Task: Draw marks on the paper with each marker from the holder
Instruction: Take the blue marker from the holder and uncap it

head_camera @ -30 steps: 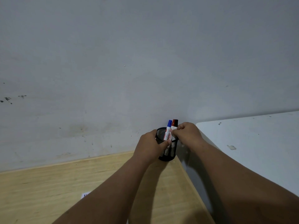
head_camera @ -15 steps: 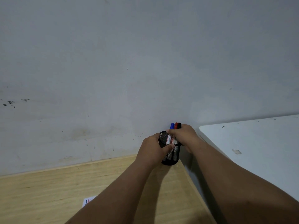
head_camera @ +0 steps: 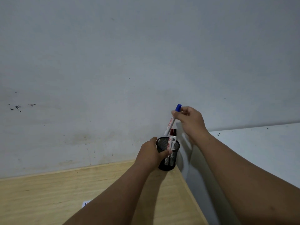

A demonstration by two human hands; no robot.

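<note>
A black mesh holder (head_camera: pixel 172 158) stands at the far right corner of the wooden table (head_camera: pixel 48 195), against the wall. My left hand (head_camera: pixel 151 153) grips its left side. My right hand (head_camera: pixel 190 119) pinches a white marker with a blue cap (head_camera: pixel 172 120) near the cap and holds it tilted above the holder, its lower end just over the rim. Two markers stay upright in the holder, one with a red cap (head_camera: pixel 171 133) and one with a dark cap (head_camera: pixel 174 132). A corner of the paper (head_camera: pixel 85 204) with coloured marks peeks out beside my left forearm.
A grey wall (head_camera: pixel 129 62) rises directly behind the table. A white surface (head_camera: pixel 267 148) adjoins the wooden table on the right, with a narrow gap between them.
My right hand has lifted the blue-capped marker up out of the holder. The left hand has stayed on the holder. The camera has tilted slightly down.
</note>
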